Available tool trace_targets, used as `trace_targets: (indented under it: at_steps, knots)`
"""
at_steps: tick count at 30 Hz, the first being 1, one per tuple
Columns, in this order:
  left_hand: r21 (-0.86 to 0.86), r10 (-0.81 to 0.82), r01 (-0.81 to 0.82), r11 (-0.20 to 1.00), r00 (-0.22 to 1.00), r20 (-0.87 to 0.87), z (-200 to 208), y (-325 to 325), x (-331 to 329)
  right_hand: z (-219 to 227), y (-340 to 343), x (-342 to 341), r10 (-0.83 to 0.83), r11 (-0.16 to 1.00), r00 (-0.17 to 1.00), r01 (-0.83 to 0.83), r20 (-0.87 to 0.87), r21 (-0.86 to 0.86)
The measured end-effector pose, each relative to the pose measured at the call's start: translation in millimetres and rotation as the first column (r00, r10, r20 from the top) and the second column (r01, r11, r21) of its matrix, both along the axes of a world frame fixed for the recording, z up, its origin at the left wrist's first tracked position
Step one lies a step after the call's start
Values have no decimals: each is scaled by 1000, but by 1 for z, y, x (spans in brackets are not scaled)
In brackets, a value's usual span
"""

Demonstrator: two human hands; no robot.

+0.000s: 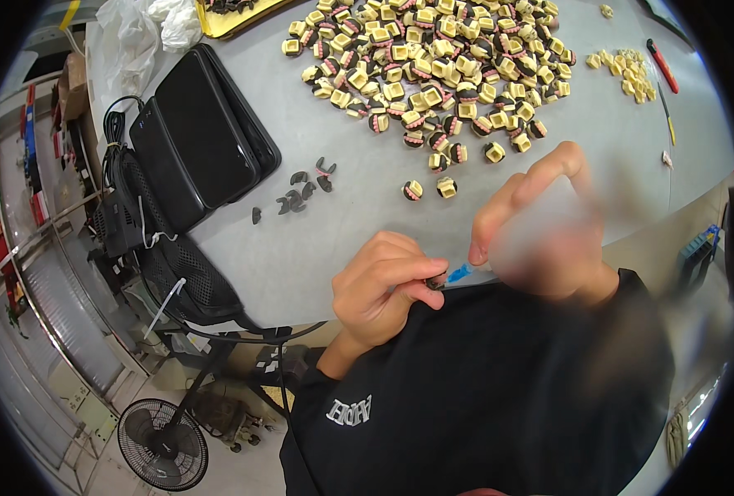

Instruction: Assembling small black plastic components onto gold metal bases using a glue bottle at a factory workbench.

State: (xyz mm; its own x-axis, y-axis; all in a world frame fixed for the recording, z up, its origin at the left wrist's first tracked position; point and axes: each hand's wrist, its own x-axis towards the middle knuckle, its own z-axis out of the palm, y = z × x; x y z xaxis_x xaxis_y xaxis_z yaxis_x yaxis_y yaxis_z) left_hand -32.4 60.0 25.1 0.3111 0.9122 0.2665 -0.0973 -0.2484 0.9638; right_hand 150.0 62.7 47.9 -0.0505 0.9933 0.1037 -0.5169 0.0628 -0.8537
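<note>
My left hand (381,289) pinches a small dark piece (435,282) between thumb and fingertips, close to the table's near edge. Just to its right, my right hand (509,217) is curled round an applicator with a narrow blue tip (460,273). That tip points at the dark piece; whether they touch I cannot tell. A blur covers most of the applicator's body and part of the right hand. Beyond the hands lie two cream, black and pink tooth-shaped parts, one of them a small part (413,190). Several loose black curved pieces (307,191) rest farther left.
A large heap of cream-and-black parts (433,62) spreads over the grey table (342,227). Small cream pieces (629,73) and a red-handled tool (662,65) lie at the far right. A black flat device (195,136) with cables stands left; a fan (163,444) stands below.
</note>
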Motion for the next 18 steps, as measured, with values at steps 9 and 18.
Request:
trace_targets:
  at_steps: [9,18]
  knots:
    - [-18,-9,9,1000,1000,2,2,0,0,-2,-2,2,17,1000,999,-16,-42,13]
    - [-1,-28,28,1000,1000,3,1,1,0,-1,-2,1,-16,999,998,18,-63,32]
